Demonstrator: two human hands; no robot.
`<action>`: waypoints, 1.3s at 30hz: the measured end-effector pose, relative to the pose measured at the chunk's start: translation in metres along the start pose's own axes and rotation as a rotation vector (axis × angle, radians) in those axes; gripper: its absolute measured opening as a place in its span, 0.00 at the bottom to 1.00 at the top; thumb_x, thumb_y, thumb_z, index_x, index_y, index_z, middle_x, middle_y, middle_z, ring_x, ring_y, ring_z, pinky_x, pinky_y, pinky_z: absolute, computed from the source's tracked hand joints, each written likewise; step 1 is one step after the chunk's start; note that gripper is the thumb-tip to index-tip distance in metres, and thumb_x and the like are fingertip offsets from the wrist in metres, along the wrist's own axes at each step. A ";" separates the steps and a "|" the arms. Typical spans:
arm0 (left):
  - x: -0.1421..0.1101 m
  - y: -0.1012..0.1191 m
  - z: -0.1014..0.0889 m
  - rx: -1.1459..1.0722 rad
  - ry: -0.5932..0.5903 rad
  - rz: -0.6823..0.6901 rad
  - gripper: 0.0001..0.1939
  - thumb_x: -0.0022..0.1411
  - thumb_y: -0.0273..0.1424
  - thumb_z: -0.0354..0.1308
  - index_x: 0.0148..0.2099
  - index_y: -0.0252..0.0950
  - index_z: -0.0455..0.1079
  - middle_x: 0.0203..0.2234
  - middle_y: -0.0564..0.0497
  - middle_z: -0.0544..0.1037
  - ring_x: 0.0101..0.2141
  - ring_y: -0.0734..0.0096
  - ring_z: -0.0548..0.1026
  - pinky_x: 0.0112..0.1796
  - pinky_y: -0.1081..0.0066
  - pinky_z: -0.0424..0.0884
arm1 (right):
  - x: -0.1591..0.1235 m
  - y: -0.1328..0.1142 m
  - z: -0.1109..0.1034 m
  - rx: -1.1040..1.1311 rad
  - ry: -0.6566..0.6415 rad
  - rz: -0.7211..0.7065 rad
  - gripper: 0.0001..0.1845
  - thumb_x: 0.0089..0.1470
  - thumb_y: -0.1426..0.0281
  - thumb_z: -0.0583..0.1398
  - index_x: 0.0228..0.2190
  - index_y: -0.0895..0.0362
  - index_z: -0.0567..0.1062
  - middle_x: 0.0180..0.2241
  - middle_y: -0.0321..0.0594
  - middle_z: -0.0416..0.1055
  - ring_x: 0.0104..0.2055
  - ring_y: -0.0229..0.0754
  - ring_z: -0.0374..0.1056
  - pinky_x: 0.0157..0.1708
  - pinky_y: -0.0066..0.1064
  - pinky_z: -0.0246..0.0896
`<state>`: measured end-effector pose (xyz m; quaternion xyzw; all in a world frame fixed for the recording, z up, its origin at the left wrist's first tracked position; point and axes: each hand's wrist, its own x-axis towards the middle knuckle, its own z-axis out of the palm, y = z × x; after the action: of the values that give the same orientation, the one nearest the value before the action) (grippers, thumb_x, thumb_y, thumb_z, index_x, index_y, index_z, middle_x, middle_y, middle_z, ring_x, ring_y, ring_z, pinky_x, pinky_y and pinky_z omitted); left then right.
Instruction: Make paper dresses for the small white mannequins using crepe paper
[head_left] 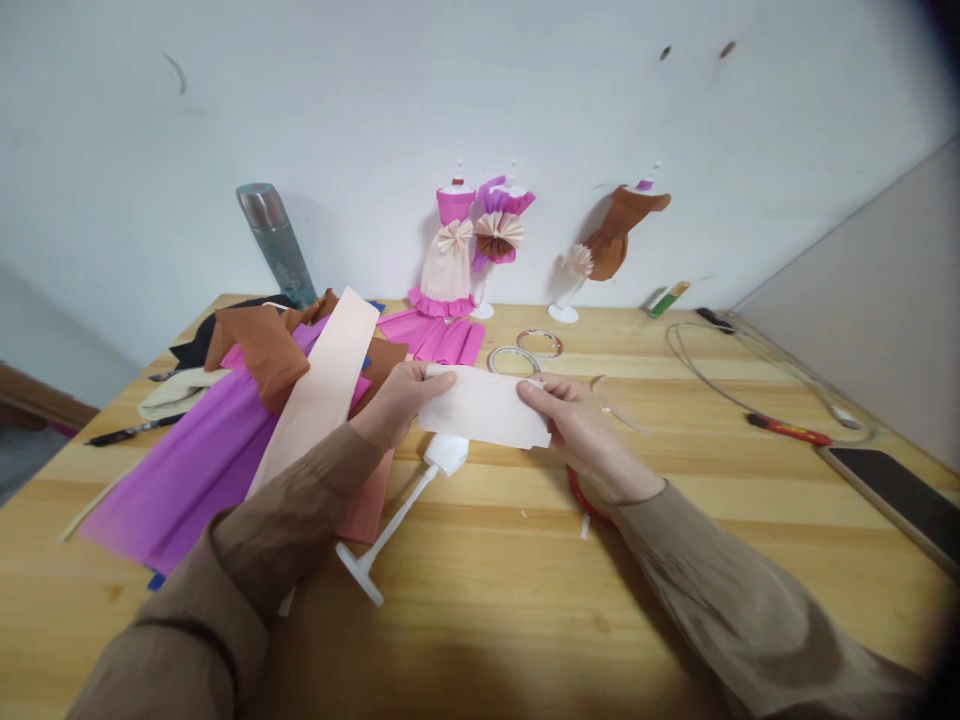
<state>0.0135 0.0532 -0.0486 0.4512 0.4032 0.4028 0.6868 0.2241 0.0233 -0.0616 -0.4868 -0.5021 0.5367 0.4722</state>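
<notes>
A pale pink rectangle of crepe paper [480, 408] is stretched level between my two hands, above the table. My left hand [401, 400] pinches its left end, thumb on top. At the right end my right hand [566, 415] grips it the same way. Just below the paper, a small white mannequin stand [401, 515] lies tilted on the wood, its upper part hidden behind the paper. Something red and curved [583, 495], perhaps a tape roll or scissors handle, shows partly under my right wrist.
Crepe paper sheets in purple [187, 470], brown [259, 355] and pale pink [319, 375] pile up on the left. Dressed miniature mannequins [450, 250] stand along the wall beside a bottle [277, 245]. Tape rings [514, 360], a cabled red tool [787, 430] and a phone [892, 495] lie rightward.
</notes>
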 end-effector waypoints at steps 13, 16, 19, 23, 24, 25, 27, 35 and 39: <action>-0.005 0.016 0.001 -0.020 0.087 0.027 0.14 0.42 0.34 0.69 0.27 0.28 0.73 0.18 0.49 0.75 0.21 0.72 0.73 0.25 0.74 0.67 | -0.036 -0.021 -0.070 -1.548 -0.181 0.267 0.08 0.48 0.62 0.60 0.28 0.53 0.72 0.26 0.43 0.74 0.26 0.47 0.68 0.23 0.33 0.49; -0.007 0.020 0.002 -0.033 0.098 0.075 0.14 0.42 0.34 0.69 0.27 0.28 0.73 0.18 0.50 0.75 0.22 0.72 0.73 0.26 0.74 0.68 | -0.041 -0.005 -0.072 -1.517 -0.228 0.213 0.05 0.47 0.69 0.59 0.30 0.54 0.72 0.28 0.43 0.75 0.28 0.47 0.69 0.24 0.33 0.50; -0.009 0.024 0.003 -0.058 0.131 0.137 0.14 0.44 0.36 0.69 0.28 0.29 0.74 0.19 0.51 0.76 0.22 0.72 0.73 0.29 0.72 0.70 | -0.042 -0.002 -0.069 -1.478 -0.181 0.165 0.03 0.47 0.69 0.60 0.28 0.54 0.72 0.26 0.42 0.74 0.27 0.46 0.69 0.25 0.33 0.50; -0.013 0.025 0.008 -0.050 0.121 0.162 0.15 0.45 0.37 0.68 0.28 0.29 0.73 0.19 0.51 0.75 0.22 0.72 0.73 0.28 0.72 0.70 | -0.039 -0.013 -0.051 -1.081 -0.065 -0.020 0.13 0.53 0.58 0.58 0.36 0.53 0.74 0.32 0.44 0.76 0.35 0.48 0.71 0.32 0.36 0.60; -0.014 0.025 0.010 -0.042 0.101 0.157 0.15 0.45 0.37 0.68 0.28 0.29 0.73 0.19 0.51 0.75 0.22 0.73 0.73 0.28 0.72 0.69 | -0.038 -0.015 -0.044 -0.821 -0.060 -0.081 0.18 0.53 0.54 0.58 0.40 0.53 0.74 0.37 0.45 0.76 0.38 0.50 0.71 0.34 0.37 0.62; -0.016 0.024 0.012 -0.031 0.083 0.152 0.14 0.45 0.36 0.68 0.28 0.29 0.73 0.19 0.51 0.75 0.22 0.73 0.72 0.27 0.73 0.69 | -0.037 -0.018 -0.036 -0.547 -0.084 -0.100 0.22 0.53 0.51 0.58 0.41 0.53 0.74 0.41 0.46 0.76 0.42 0.51 0.71 0.36 0.37 0.64; -0.019 0.023 0.017 0.004 0.070 0.134 0.13 0.46 0.35 0.67 0.27 0.29 0.72 0.19 0.52 0.74 0.22 0.74 0.72 0.26 0.74 0.67 | -0.035 -0.023 -0.022 -0.140 -0.096 -0.025 0.28 0.51 0.44 0.56 0.39 0.53 0.75 0.42 0.47 0.75 0.42 0.51 0.71 0.34 0.36 0.66; -0.023 0.021 0.023 0.232 0.202 0.209 0.11 0.51 0.33 0.63 0.23 0.33 0.67 0.16 0.56 0.67 0.19 0.78 0.65 0.22 0.77 0.60 | -0.016 -0.031 -0.005 0.125 0.010 0.095 0.30 0.38 0.43 0.64 0.34 0.54 0.77 0.26 0.40 0.73 0.25 0.42 0.67 0.25 0.33 0.62; -0.029 0.023 0.025 0.189 0.000 0.179 0.18 0.50 0.43 0.65 0.23 0.32 0.69 0.17 0.53 0.70 0.20 0.75 0.68 0.23 0.75 0.62 | -0.013 -0.029 -0.008 -0.044 -0.010 -0.014 0.18 0.33 0.59 0.72 0.25 0.56 0.75 0.21 0.34 0.71 0.22 0.36 0.63 0.24 0.29 0.59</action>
<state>0.0214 0.0250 -0.0151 0.5482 0.3973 0.4226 0.6025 0.2341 0.0123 -0.0318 -0.4909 -0.5193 0.5248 0.4626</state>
